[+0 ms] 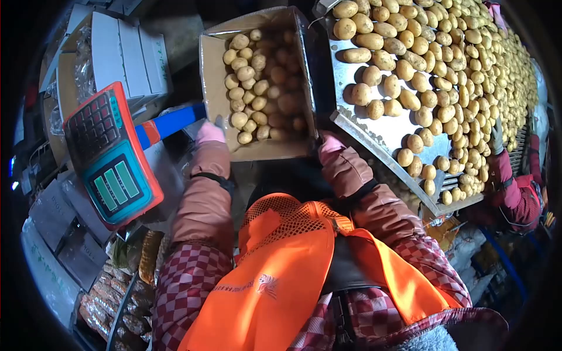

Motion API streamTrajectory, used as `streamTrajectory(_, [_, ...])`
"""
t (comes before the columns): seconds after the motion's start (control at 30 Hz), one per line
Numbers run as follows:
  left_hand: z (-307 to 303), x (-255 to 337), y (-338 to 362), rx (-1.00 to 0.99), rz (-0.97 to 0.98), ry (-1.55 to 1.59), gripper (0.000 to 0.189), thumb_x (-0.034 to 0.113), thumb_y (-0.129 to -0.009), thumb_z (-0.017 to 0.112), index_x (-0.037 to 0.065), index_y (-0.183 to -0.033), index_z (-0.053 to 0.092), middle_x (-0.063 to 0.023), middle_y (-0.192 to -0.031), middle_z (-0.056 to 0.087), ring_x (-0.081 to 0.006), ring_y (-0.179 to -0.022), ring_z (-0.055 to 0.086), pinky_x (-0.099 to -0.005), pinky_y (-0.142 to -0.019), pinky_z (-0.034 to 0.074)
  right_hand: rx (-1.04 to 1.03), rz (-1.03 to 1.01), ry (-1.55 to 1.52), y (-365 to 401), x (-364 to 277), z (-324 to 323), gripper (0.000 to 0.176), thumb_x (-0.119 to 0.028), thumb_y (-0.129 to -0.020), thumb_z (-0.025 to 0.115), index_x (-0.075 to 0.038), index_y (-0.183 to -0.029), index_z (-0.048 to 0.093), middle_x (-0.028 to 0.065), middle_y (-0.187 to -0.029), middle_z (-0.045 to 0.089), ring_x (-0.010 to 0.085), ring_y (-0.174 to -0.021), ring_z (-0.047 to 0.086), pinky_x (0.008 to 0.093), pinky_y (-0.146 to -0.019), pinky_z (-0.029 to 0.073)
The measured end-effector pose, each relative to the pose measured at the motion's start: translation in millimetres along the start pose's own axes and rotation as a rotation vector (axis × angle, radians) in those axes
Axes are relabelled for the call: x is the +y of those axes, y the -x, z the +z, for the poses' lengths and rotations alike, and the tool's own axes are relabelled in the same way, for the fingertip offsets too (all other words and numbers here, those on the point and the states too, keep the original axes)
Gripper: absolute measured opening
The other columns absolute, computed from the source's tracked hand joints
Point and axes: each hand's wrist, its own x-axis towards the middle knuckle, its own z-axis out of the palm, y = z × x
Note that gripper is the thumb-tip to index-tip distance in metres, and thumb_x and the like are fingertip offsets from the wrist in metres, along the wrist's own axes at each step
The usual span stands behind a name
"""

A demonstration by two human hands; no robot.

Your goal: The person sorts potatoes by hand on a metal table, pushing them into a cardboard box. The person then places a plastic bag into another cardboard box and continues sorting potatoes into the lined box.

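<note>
A cardboard box [215,88] lined with clear plastic stands in front of me, partly filled with potatoes [249,88]; its right half lies in shadow. My left hand [212,131], in a pink glove, grips the box at its near left corner, thumb over the edge. At the near right corner my right hand [331,144], also in pink, holds the box's side; most of its fingers are hidden behind the cardboard.
To the right, a metal sorting table [383,143] with a raised rim carries a large heap of potatoes [445,88]. Another person's gloved hand [497,137] reaches onto it. On the left stand a weighing scale display [114,155] on a blue post and stacked white boxes [126,55].
</note>
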Motion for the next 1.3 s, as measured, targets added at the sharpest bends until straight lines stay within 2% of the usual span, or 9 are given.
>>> streamTrajectory(0.3, [13.6, 12.4, 31.0, 0.036, 0.160, -0.132, 0.061, 0.062, -0.093, 0.049, 0.017, -0.134, 0.057, -0.0232, -0.110, 0.069, -0.0410, -0.107, 0.065, -0.0499, -0.091, 0.051, -0.003, -0.052, 0.139, -7.4, -9.3, -2.0, 0.021, -0.023, -0.092, 0.065, -0.003, -0.096, 0.065, 0.0112, -0.076, 0.065, 0.0201, -0.067, 0.062, 0.0340, -0.060, 0.049])
streamTrajectory(0.47, [2.4, 10.3, 71.5, 0.624, 0.726, 0.251, 0.038, 0.026, -0.092, 0.065, 0.014, -0.127, 0.062, -0.0198, -0.098, 0.070, -0.0393, -0.090, 0.067, -0.0483, -0.084, 0.053, -0.020, -0.097, 0.298, -9.2, -39.6, -14.2, 0.020, -0.024, -0.091, 0.067, -0.004, -0.092, 0.065, 0.0124, -0.077, 0.066, 0.0212, -0.068, 0.064, 0.0352, -0.062, 0.050])
streamTrajectory(0.53, [8.3, 12.7, 88.5, 0.405, 0.725, 0.252, 0.033, 0.027, -0.092, 0.065, 0.014, -0.123, 0.064, -0.0200, -0.096, 0.070, -0.0392, -0.089, 0.067, -0.0487, -0.081, 0.054, -0.233, 0.161, 0.038, -3.3, -93.7, -42.5, 0.018, -0.023, -0.091, 0.068, -0.005, -0.092, 0.068, 0.0130, -0.077, 0.066, 0.0239, -0.072, 0.066, 0.0349, -0.066, 0.051])
streamTrajectory(0.57, [10.6, 15.3, 95.3, 0.297, 0.725, 0.250, 0.031, 0.028, -0.092, 0.064, 0.014, -0.120, 0.066, -0.0201, -0.095, 0.070, -0.0391, -0.088, 0.067, -0.0488, -0.080, 0.054, -0.126, -0.247, 0.093, -0.6, -96.9, -53.4, 0.018, -0.021, -0.094, 0.065, -0.004, -0.096, 0.068, 0.0118, -0.080, 0.067, 0.0220, -0.077, 0.067, 0.0341, -0.069, 0.052])
streamTrajectory(0.67, [31.7, 28.3, 102.2, 0.124, 0.637, 0.100, 0.027, 0.029, -0.093, 0.061, 0.019, -0.116, 0.069, -0.0186, -0.097, 0.069, -0.0389, -0.087, 0.066, -0.0473, -0.079, 0.054, 0.221, -0.224, 0.085, -3.7, -100.0, -70.4, 0.020, -0.014, -0.095, 0.062, -0.001, -0.108, 0.068, 0.0112, -0.093, 0.071, 0.0196, -0.088, 0.068, 0.0318, -0.080, 0.053])
streamTrajectory(0.8, [34.6, 48.2, 81.3, -0.123, 0.589, -0.124, 0.038, 0.020, -0.091, 0.054, 0.019, -0.128, 0.060, -0.0098, -0.142, 0.051, -0.0315, -0.121, 0.057, -0.0425, -0.100, 0.048, 0.351, -0.273, 0.263, -19.9, -73.8, -87.1, 0.032, -0.022, -0.097, 0.055, 0.000, -0.119, 0.066, 0.0183, -0.109, 0.069, 0.0318, -0.103, 0.065, 0.0399, -0.094, 0.049])
streamTrajectory(1.1, [70.1, 86.0, 25.3, -0.025, 0.411, -0.432, 0.039, 0.017, -0.090, 0.059, 0.015, -0.128, 0.054, -0.0191, -0.132, 0.051, -0.0351, -0.113, 0.063, -0.0509, -0.089, 0.053, 0.298, -0.218, 0.254, -39.9, -75.2, -92.9, 0.033, -0.026, -0.096, 0.055, -0.001, -0.113, 0.067, 0.0173, -0.099, 0.070, 0.0325, -0.094, 0.067, 0.0407, -0.085, 0.050])
streamTrajectory(1.13, [66.5, 88.4, 12.4, -0.203, 0.319, -0.268, 0.045, 0.012, -0.091, 0.057, 0.015, -0.136, 0.050, -0.0236, -0.143, 0.043, -0.0379, -0.112, 0.063, -0.0454, -0.094, 0.051, 0.284, -0.214, 0.269, -40.1, -78.0, -93.5, 0.033, -0.026, -0.096, 0.055, -0.001, -0.113, 0.067, 0.0172, -0.098, 0.070, 0.0325, -0.093, 0.067, 0.0407, -0.085, 0.050])
streamTrajectory(1.3, [70.4, 86.0, -13.2, -0.098, 0.449, -0.395, 0.055, 0.013, -0.084, 0.068, 0.023, -0.134, 0.048, -0.0357, -0.143, 0.033, -0.0425, -0.110, 0.063, -0.0498, -0.088, 0.054, 0.236, -0.279, 0.385, -37.8, -104.7, -92.1, 0.026, -0.017, -0.097, 0.058, 0.001, -0.114, 0.067, 0.0124, -0.098, 0.071, 0.0241, -0.090, 0.068, 0.0337, -0.083, 0.053])
